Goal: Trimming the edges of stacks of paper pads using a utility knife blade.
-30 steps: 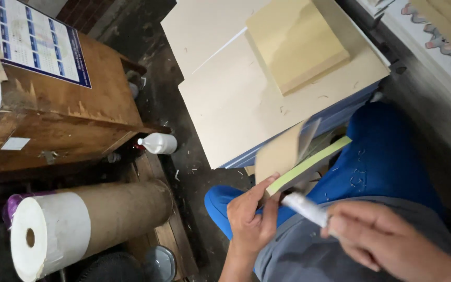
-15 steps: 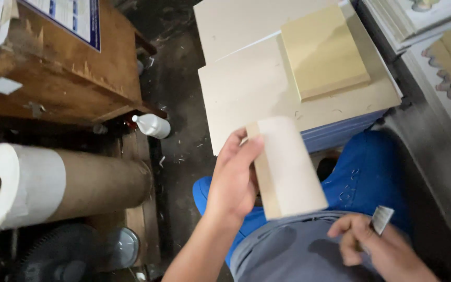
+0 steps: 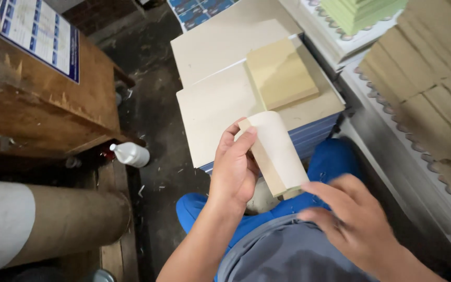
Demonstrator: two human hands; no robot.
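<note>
Left hand point(image 3: 234, 169) is closed on a thick tan pad of card with a cream paper face point(image 3: 275, 152), thumb along the near long edge, fingers behind; the pad stands tilted above the person's blue-trousered lap point(image 3: 335, 162), just in front of the stack of large cream boards point(image 3: 220, 99). The paper face curls over the pad's top end and looks smooth where visible.

Right hand point(image 3: 353, 222) hovers low and to the right of the pad, fingers loosely spread, blurred; it appears to hold nothing, though the palm side is hidden. It does not touch the pad.

Judgement: the pad is being held up for the right hand to work its paper face. A steady hold matters: grip by the edges only, keep the thumb off the face, and brace the wrist toward the knee. Any pressing of the paper is best started at the curled top end, where it could lift or crease.

A smaller tan block point(image 3: 280, 73) lies on the boards. A white plastic bottle point(image 3: 130, 153) lies on the floor to the left.
</note>
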